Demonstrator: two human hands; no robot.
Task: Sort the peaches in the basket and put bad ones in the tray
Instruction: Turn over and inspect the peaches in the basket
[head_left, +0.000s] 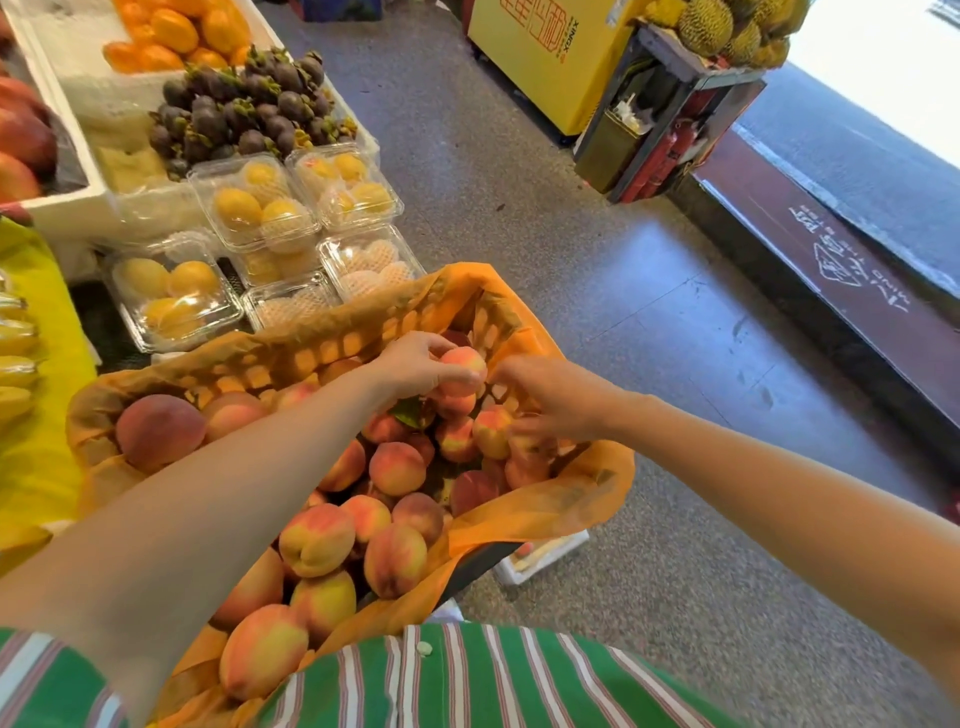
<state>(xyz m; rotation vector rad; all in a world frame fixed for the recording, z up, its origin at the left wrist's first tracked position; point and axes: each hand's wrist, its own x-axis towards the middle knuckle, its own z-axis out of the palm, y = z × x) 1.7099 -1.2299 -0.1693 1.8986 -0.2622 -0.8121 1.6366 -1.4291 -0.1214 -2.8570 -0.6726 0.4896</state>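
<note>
A basket (332, 345) lined with an orange plastic bag holds several red-and-yellow peaches (397, 467). My left hand (415, 364) reaches over the far end of the basket and grips one small peach (464, 364) lifted a little above the pile. My right hand (550, 397) is close beside it on the right, fingers curled down among the peaches at the basket's far right side; its fingertips are blurred, and whether they hold a peach cannot be told. A large dark-red peach (160, 431) lies at the basket's left edge. No tray for bad peaches can be identified.
Clear plastic boxes of yellow fruit (254, 202) stand just beyond the basket. White foam crates hold mangosteens (244, 106) and orange fruit (176, 31). A yellow cloth (41, 441) with bananas lies left. Grey floor (649, 338) stretches right; a white foam box (540, 558) sits below the basket.
</note>
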